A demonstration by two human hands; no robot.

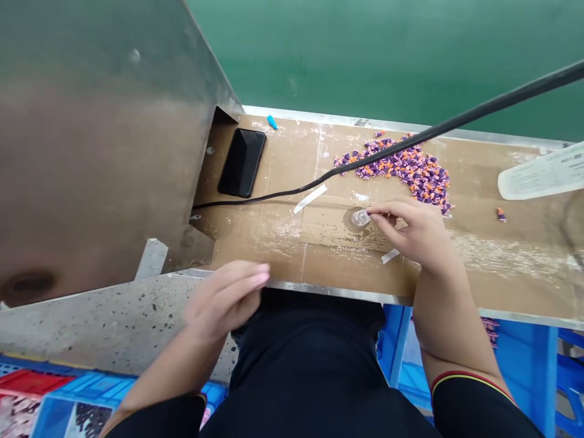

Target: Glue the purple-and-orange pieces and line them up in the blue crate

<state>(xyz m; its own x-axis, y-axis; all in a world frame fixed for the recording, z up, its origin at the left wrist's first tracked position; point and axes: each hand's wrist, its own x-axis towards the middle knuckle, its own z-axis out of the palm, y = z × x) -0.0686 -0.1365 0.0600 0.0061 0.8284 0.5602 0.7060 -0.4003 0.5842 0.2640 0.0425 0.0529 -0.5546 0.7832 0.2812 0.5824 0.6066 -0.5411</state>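
My right hand (413,231) is closed in a pinch on a small purple piece (370,213), mostly hidden by the fingertips. The piece is held right at a small clear round container (360,218); whether they touch, I cannot tell. This container stands on a wet patch of a cardboard strip (323,225). Just behind the hand lies a heap of small purple, pink and orange figure-like pieces (422,173). My left hand (225,298) hovers by the near edge of the bench, blurred by motion, its fingers close together. Nothing shows in it.
A black phone (242,162) lies beside the metal housing (104,140) on the left. A black cable (292,192) crosses above the cardboard-covered bench. A small blue piece (272,122), one stray figure piece (501,214) and a whitish bottle (542,173) lie around. Blue crates (524,371) stand below.
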